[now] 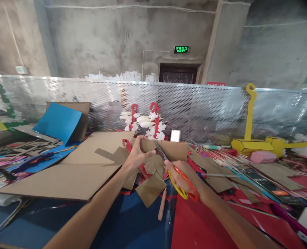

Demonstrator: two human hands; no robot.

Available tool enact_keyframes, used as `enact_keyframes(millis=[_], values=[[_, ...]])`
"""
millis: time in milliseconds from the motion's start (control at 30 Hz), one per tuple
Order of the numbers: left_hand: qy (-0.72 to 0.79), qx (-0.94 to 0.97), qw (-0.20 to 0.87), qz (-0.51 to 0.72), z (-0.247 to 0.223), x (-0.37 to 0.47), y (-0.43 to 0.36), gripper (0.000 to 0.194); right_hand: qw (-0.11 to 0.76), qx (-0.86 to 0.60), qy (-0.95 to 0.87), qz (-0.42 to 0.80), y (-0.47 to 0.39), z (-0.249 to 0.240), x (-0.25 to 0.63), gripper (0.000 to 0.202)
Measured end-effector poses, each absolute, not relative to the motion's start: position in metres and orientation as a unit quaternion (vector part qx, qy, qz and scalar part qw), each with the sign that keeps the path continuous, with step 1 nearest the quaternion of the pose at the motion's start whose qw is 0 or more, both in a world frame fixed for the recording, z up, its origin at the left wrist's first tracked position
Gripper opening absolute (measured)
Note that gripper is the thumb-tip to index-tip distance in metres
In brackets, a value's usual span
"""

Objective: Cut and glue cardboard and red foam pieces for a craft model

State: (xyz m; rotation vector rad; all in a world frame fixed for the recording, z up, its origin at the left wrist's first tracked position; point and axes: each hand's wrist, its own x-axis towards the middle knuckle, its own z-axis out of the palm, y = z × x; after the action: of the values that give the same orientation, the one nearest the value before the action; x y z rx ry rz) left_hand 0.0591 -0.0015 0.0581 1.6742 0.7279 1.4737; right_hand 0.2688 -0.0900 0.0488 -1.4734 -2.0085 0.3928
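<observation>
My right hand (182, 175) grips a pair of scissors (185, 183) with red and yellow handles. Their blades point up and left, against the left end of a brown cardboard piece (175, 148). On that left end my left hand (141, 152) is closed, thumb and fingers pinching the cardboard upright. Below the hands lie a small cardboard hexagon (150, 168), a square brown scrap (151, 188) and a thin wooden-looking stick (162, 204). Just behind stand red hooks (157, 121) decorated with white flower-like pieces (146, 121).
Large cardboard sheets (62, 180) spread to the left, with a blue sheet (58, 121) leaning behind. A red sheet (195, 224) covers the front right. Yellow hooked model (254, 145), sticks and scraps crowd the right. A perforated metal screen (207, 107) borders the back.
</observation>
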Motion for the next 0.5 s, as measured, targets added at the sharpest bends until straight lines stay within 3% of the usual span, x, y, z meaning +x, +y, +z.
enact_keyframes(millis=[100, 233, 500], values=[[0.254, 0.639, 0.420, 0.592, 0.058, 0.060, 0.000, 0.047, 0.304, -0.559, -0.759, 0.139, -0.087, 0.047, 0.266, 0.030], [0.234, 0.630, 0.428, 0.605, 0.055, 0.062, 0.004, 0.049, 0.303, -0.554, -0.767, 0.117, -0.081, 0.042, 0.258, 0.065], [0.243, 0.604, 0.438, 0.620, 0.049, 0.065, 0.007, 0.044, 0.356, -0.534, -0.756, 0.127, -0.071, 0.027, 0.254, 0.065]])
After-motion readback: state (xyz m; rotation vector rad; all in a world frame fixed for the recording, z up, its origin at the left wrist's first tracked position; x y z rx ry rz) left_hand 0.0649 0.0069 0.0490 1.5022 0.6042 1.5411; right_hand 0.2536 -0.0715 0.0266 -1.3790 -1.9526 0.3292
